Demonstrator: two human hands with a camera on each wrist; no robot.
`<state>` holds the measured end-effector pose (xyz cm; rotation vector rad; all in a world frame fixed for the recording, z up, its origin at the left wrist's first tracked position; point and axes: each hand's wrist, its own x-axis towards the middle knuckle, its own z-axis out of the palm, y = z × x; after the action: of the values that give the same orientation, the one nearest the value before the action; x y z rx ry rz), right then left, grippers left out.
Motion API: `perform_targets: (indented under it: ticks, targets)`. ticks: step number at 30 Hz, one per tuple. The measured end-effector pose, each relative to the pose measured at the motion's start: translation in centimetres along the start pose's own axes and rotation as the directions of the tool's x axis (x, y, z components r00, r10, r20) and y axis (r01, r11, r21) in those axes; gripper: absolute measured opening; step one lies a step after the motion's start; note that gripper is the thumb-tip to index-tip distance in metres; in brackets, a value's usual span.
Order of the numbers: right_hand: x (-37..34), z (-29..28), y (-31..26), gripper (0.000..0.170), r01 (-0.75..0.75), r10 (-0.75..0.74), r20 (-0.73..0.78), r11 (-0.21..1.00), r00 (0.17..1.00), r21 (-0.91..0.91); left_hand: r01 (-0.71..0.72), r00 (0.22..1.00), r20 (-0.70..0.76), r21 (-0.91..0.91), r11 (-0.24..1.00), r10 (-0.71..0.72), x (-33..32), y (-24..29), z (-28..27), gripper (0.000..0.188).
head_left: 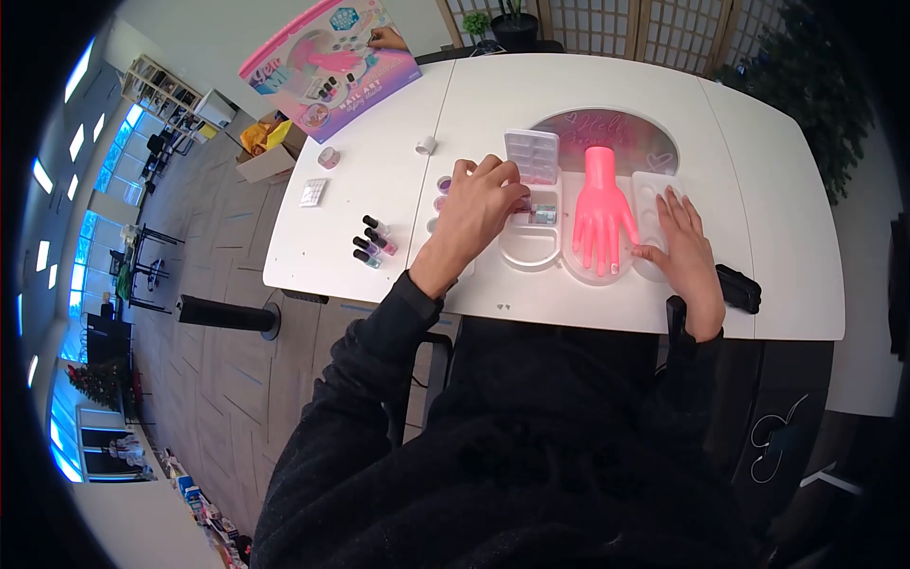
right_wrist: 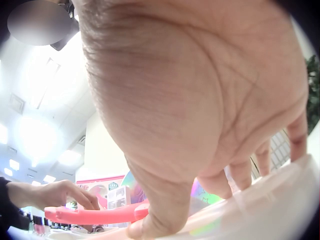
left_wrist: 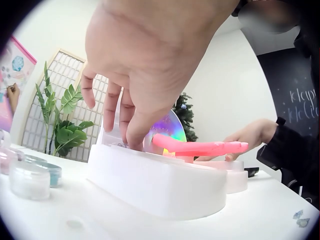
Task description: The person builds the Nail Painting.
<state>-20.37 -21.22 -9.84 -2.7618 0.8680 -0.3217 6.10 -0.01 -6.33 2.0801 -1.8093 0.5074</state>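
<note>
A pink plastic hand model (head_left: 601, 213) lies fingers toward me on a white nail-art station (head_left: 531, 254). Left of it, my left hand (head_left: 482, 204) reaches down into a compartment of the station, beside a small clear box with glittery contents (head_left: 543, 213). The station's wall hides those fingertips in the left wrist view, and I cannot tell whether they pinch anything. A clear divided case (head_left: 533, 152) stands upright just behind. My right hand (head_left: 684, 251) rests with spread fingers on the white right-hand section (head_left: 648, 194), its thumb close to the model.
Several black-capped nail polish bottles (head_left: 376, 242) lie on the left of the table, near a white square packet (head_left: 312, 192) and a small jar (head_left: 328, 157). A nail-art box (head_left: 332, 71) stands at the back left. A black case (head_left: 738, 288) lies right of my right hand.
</note>
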Motion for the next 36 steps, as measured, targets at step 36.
perform_targets:
  ticks: [36]
  targets:
    - [0.0,-0.4,-0.4,0.100,-0.030,0.029,0.023,0.999,0.999,0.028,0.048,0.982,0.185,-0.051,0.998,-0.038,-0.3,0.3,-0.4,0.008]
